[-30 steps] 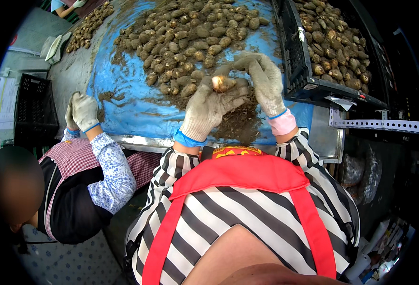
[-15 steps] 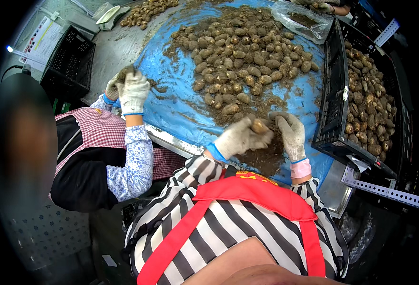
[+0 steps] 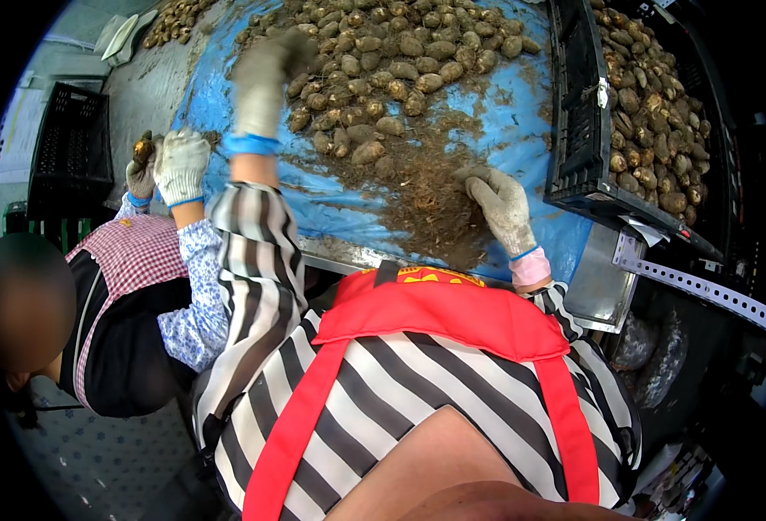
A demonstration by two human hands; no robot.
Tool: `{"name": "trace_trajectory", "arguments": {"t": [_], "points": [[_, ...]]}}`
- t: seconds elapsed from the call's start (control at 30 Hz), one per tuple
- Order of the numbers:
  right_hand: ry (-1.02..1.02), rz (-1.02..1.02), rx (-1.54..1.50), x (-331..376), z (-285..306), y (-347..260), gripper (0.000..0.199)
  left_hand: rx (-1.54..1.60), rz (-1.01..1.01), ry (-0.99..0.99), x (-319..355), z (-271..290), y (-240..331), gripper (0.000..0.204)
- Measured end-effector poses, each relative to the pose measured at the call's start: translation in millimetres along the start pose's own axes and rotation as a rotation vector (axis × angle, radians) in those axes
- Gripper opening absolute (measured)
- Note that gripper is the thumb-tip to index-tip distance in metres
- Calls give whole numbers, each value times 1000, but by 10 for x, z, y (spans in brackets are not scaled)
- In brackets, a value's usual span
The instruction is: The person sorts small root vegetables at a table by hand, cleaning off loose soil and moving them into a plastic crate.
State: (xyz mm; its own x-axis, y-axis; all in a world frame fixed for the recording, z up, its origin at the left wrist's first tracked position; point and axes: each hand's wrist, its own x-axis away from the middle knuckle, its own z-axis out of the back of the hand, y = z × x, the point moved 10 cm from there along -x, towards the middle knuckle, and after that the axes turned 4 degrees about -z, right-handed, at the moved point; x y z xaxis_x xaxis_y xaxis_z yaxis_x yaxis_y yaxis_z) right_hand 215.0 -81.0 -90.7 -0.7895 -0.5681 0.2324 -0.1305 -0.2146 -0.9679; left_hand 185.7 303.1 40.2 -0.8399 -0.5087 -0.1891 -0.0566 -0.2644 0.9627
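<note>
My left hand [image 3: 266, 82], in a white knit glove with a blue cuff, is stretched far forward at the left edge of a heap of brown, hairy taro corms [image 3: 409, 68]. Motion smears its fingers, so I cannot see what they hold. My right hand [image 3: 502, 208], in a soiled white glove, hovers over loose soil and root fibres [image 3: 430, 208] at the near side of the heap. Its thumb and fingers are pinched together; anything between them is too small or hidden to make out. A blue plastic sheet [image 3: 522, 165] lies under the taro.
At the right stands a black crate [image 3: 578, 113] full of taro corms [image 3: 656, 122]. Left of me, a co-worker's gloved hands [image 3: 181, 165] hold a taro corm [image 3: 143, 149]. An empty black crate [image 3: 70, 148], a scale [image 3: 122, 36] and a small taro pile [image 3: 174, 22] are farther left.
My left hand has swung from beside my right hand, where it held a taro corm, forward and left to the heap's edge. My right hand stays over the soil. The whole view has shifted.
</note>
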Motion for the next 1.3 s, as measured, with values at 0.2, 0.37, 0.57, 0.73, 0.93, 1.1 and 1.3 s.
{"name": "trace_trajectory", "arguments": {"t": [0.2,0.37,0.57,0.73,0.93,1.1,1.3], "points": [[-18,-4,89,-11,-33,-142,23,-1294,-293,-363,678,-1384,-863,30],[-41,0,118,-39,-69,-12,25,-1394,-261,-348,802,-1472,-943,36],[-25,32,90,-99,-66,-211,28,-862,-206,-208,1050,-1306,-460,36],[-13,205,-90,-120,-330,-861,31,-183,-137,-81,1422,-1392,-162,34],[-1,128,-156,-128,-332,-869,27,-89,131,-328,1631,-1662,73,58],[0,119,-309,-54,-260,-968,27,234,281,-393,1754,-1756,245,47],[-53,212,-63,-20,-260,-1092,26,-4,-77,-467,1731,-1722,290,40]]}}
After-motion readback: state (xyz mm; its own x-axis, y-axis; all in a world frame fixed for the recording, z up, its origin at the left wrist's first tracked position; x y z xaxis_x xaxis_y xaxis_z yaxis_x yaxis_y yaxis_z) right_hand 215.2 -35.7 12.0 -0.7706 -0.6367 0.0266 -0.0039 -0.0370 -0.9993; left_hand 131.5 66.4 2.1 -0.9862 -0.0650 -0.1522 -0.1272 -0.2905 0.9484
